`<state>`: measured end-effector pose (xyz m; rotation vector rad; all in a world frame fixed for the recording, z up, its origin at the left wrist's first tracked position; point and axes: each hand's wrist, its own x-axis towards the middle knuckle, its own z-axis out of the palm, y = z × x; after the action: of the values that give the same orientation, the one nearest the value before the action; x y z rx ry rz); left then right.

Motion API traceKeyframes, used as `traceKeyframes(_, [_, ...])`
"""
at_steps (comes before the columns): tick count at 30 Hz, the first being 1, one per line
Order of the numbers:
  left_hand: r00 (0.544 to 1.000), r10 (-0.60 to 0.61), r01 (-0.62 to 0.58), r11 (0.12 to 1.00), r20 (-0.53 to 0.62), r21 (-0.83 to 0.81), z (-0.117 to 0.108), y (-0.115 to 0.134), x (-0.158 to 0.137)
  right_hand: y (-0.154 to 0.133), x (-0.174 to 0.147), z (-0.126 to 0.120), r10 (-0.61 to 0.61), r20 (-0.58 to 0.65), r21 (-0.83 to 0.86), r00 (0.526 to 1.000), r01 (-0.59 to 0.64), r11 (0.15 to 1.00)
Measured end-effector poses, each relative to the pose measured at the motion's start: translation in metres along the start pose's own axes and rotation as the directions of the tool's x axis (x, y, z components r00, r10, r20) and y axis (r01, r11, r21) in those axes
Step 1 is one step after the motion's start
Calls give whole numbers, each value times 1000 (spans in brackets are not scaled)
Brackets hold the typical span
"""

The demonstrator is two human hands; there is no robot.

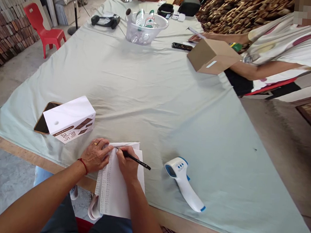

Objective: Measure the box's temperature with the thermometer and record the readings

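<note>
In the head view a white notebook (119, 196) lies at the table's near edge, its left part covered with rows of handwriting. My right hand (127, 165) is closed round a black pen (138, 160), its tip on the page near the top. My left hand (96, 156), with a ring and a red wrist cord, rests on the notebook's upper left edge with fingers stretched out. Left of it stands a white box (71, 116) with brown print, partly over a phone (44, 123). To the right lies a white and blue infrared thermometer (183, 184).
Farther back are a clear plastic basin (144, 35) holding bottles, a black headset (105, 20) and a cardboard box (212, 56). A person sits at the right with arms behind that box; another person's hands hold a phone at the far end. A red chair (44, 30) stands left.
</note>
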<state>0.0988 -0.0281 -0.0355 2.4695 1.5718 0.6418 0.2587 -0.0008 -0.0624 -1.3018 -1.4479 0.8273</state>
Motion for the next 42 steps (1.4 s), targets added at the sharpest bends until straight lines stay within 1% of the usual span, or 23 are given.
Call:
traceKeyframes(7, [1000, -11, 11, 1000, 23, -14, 0, 0, 0, 0, -2, 0, 35, -61, 20, 998, -34, 999])
traceKeyframes(14, [1000, -16, 17, 1000, 24, -22, -1, 1, 0, -1, -1, 0, 21, -34, -11, 999, -21, 1000])
traceKeyframes(16, [999, -16, 17, 1000, 30, -21, -2, 1, 0, -2, -1, 0, 19, -35, 6, 999, -19, 1000])
traceKeyframes(21, [1000, -3, 3, 1000, 26, -8, -2, 1, 0, -3, -1, 0, 28, -86, 70, 996, -22, 997])
traceKeyframes(27, [1000, -7, 7, 1000, 27, -13, -1, 1, 1, 0, -1, 1, 52, -65, 44, 997, -49, 998])
traceKeyframes(42, [1000, -9, 9, 1000, 25, -16, 1, 0, -1, -1, -1, 0, 36, -56, 19, 998, -35, 999])
